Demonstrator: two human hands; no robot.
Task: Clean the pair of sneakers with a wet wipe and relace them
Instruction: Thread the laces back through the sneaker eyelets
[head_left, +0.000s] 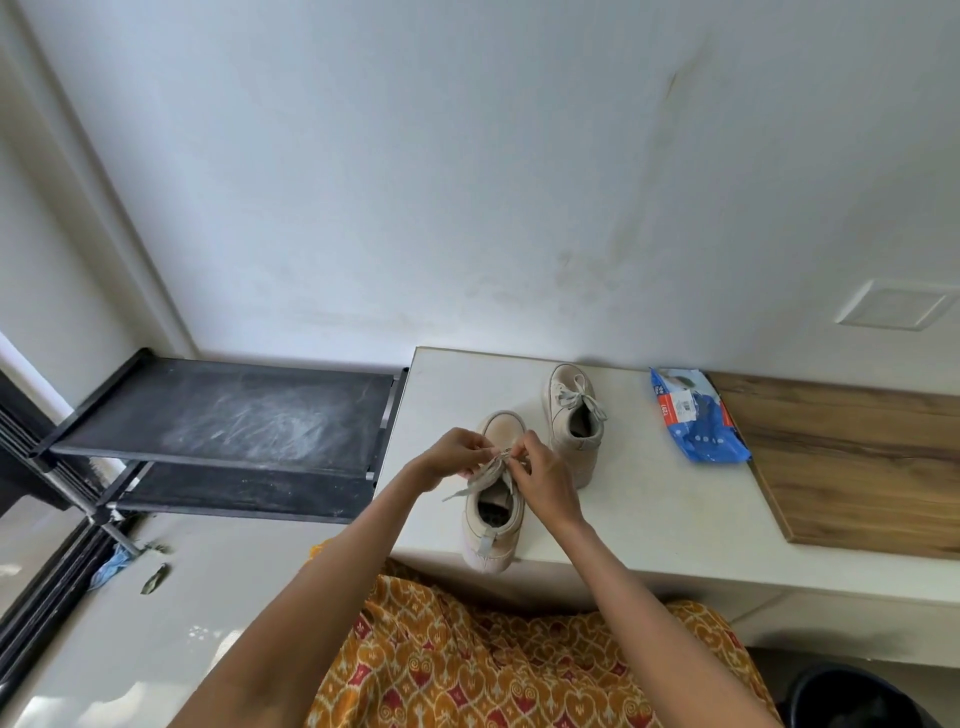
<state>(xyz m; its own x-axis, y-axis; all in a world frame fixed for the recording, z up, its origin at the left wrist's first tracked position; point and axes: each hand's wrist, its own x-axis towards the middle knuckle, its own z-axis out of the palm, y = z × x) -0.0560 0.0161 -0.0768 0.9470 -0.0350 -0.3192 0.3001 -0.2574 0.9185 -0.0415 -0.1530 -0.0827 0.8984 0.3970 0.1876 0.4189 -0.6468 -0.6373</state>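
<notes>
Two beige sneakers stand on a white table (675, 519) against the far wall. The near sneaker (491, 525) sits at the table's near edge, heel toward the person and toe pointing away. Both hands work over its tongue: the left hand (452, 457) pinches a grey lace (480, 475) from the left, and the right hand (545, 478) pinches the lace from the right, fingertips of the two hands almost meeting above the eyelets. A loose lace end trails off the shoe's left side. The far sneaker (571, 415) stands just beyond and to the right, its lace tied in a bow. Further right lies a blue wet wipe pack (696, 415), its right edge by a wooden board (857, 467). Left of the table stands a dusty black shoe rack (223, 415). The person's orange patterned garment (493, 665) fills the near foreground.
</notes>
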